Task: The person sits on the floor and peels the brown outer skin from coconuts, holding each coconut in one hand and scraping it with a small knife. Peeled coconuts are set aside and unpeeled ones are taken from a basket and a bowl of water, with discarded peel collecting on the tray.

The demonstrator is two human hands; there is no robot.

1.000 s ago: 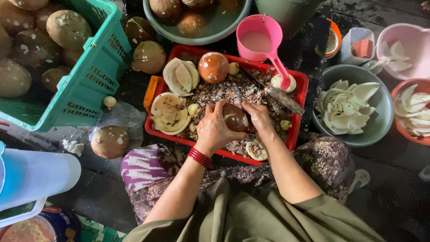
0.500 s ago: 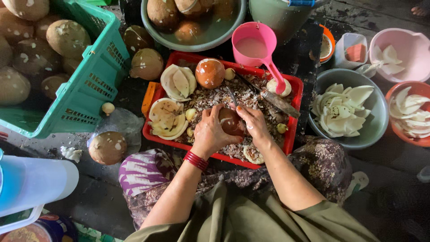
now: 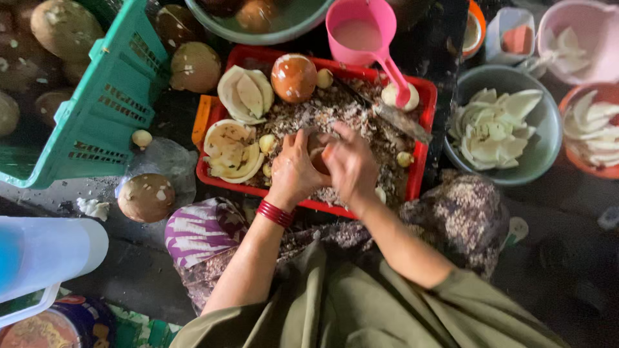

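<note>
Left hand (image 3: 293, 169) & right hand (image 3: 348, 161) are pressing together round a brown fruit (image 3: 316, 154) (mostly hidden) over the red tray's (image 3: 422, 145) middle, catching peelings.

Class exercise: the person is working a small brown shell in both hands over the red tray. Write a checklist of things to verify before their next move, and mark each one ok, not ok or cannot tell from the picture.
1. Both hands on the shell: left hand and right hand cup it. Ok.
2. Shell held over the red tray, so scraps land inside. Ok.
3. Knife lies in the tray, apart from the fingers. Ok.
4. Pink scoop upright, handle resting on the tray. Ok.
5. Room in the grey bowl for more white pieces. Ok.
6. Whether the shell is already cracked open: hidden by the hands. Cannot tell.
</note>
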